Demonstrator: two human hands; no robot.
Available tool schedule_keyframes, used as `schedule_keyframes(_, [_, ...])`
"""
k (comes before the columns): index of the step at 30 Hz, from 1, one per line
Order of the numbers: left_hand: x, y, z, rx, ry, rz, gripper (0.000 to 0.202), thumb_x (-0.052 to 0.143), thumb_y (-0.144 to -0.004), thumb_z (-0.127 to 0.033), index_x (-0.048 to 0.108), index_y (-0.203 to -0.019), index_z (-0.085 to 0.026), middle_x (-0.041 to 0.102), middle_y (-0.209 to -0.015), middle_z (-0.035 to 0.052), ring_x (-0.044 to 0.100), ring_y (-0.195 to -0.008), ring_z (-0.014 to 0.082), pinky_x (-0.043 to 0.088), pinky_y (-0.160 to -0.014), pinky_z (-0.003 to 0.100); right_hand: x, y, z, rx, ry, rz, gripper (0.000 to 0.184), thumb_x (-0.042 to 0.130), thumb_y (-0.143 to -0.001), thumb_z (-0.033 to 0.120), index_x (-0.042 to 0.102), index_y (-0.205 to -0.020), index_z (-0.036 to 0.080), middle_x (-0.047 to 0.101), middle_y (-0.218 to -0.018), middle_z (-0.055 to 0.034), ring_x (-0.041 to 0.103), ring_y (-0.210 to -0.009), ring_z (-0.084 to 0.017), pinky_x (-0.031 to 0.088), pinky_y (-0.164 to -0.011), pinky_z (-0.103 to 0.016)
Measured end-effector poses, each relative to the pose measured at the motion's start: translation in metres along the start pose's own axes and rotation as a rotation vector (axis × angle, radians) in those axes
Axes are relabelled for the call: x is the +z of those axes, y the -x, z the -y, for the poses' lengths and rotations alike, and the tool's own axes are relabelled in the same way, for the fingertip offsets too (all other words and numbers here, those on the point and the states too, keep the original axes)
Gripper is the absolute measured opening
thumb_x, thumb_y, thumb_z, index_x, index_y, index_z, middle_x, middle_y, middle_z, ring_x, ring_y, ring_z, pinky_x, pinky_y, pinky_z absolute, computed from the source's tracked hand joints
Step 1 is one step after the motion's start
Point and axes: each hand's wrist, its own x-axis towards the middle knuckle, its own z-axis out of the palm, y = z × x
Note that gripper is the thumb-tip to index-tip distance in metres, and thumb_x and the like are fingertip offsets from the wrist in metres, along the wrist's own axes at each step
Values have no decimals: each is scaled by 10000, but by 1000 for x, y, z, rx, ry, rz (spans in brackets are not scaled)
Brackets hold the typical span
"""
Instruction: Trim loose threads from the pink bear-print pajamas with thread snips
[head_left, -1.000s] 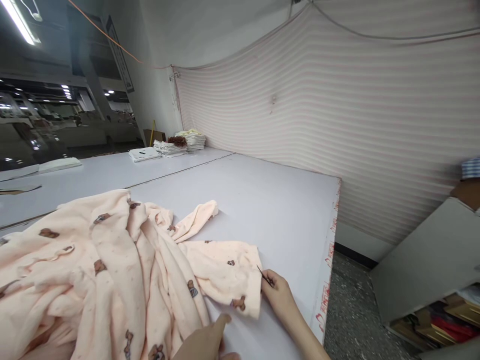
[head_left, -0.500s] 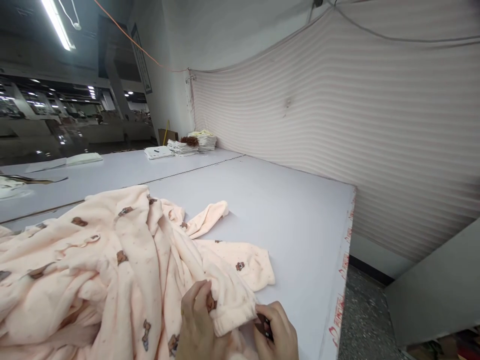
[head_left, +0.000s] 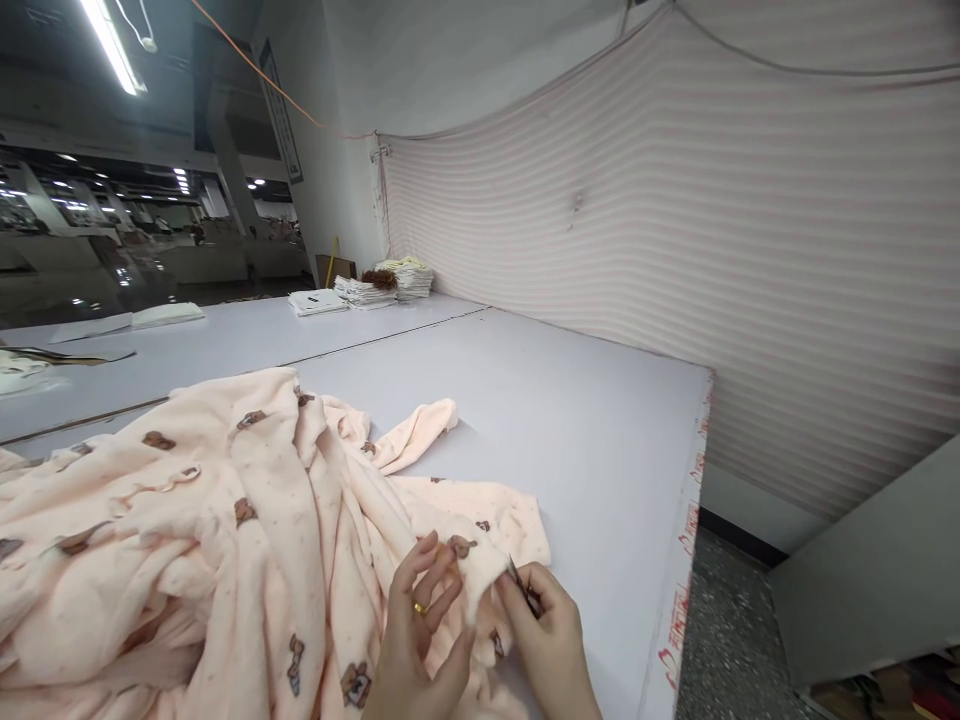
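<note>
Peach fleece garments (head_left: 247, 450) with brown bear prints lie heaped at the left and front of the table. A sleeve-like end of the fleece (head_left: 484, 565) is raised between my hands. My left hand (head_left: 420, 625), a ring on one finger, is at its left side with fingers and thumb apart, close to the fabric. My right hand (head_left: 544, 620) is closed around a small dark tool that looks like thread snips (head_left: 525, 590). Its thumb and finger also meet the right edge of the raised fleece. The snips' handle is mostly hidden in the palm.
The pale table (head_left: 585, 430) ends at a taped right edge (head_left: 686, 560), with floor beyond. White folded stacks (head_left: 409, 280) and a brown bundle (head_left: 380, 280) stand at the back. Striped cloth (head_left: 675, 220) hangs along the wall. Papers (head_left: 165, 316) lie far left.
The fleece end has been lifted and turned, and its band no longer faces me flat. My left hand's fingers have spread apart. The right hand has moved slightly up with the snips.
</note>
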Motion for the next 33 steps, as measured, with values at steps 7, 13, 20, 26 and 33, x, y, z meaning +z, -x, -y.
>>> schedule_keyframes(7, [1, 11, 9, -249, -303, 160, 470, 619, -712, -360, 488, -1136, -202, 632, -1056, 98, 616, -906, 256, 512, -826, 387, 14, 4, 4, 189, -186, -49, 308, 560, -796, 479, 483, -673, 207, 459, -561, 51, 444, -528, -115, 388, -483, -206])
schedule_keyframes(13, [-4, -6, 9, -488, 256, 189, 445, 650, -724, -480, 653, -1028, -155, 709, -1077, 93, 584, -1103, 285, 424, -992, 401, 4, 2, 14, -36, 272, -208, 170, 557, -793, 379, 446, -762, 254, 548, -602, 47, 518, -534, -151, 410, -534, -237])
schedule_keyframes(20, [-12, -15, -6, -690, 637, 176, 346, 662, -737, -401, 696, -980, -158, 719, -1039, 115, 595, -1100, 290, 425, -989, 452, -17, -1, 13, -133, 416, 204, 54, 554, -836, 294, 587, -813, 257, 615, -779, 21, 611, -686, -149, 456, -616, -221])
schedule_keyframes(26, [-8, -17, -15, -720, 659, 231, 437, 626, -739, -438, 671, -1048, -132, 705, -1035, 142, 625, -1039, 315, 443, -947, 490, -30, 6, 22, -430, 633, 291, 337, 574, -819, 227, 598, -1144, 313, 643, -910, -12, 608, -674, -171, 473, -612, -261])
schedule_keyframes(33, [-8, -19, -9, -695, 546, 236, 468, 663, -660, -501, 690, -938, -125, 708, -932, 139, 633, -955, 311, 446, -907, 465, -21, 0, 18, -330, 367, 270, 198, 504, -881, 265, 684, -960, 276, 653, -828, -14, 633, -703, -150, 479, -619, -217])
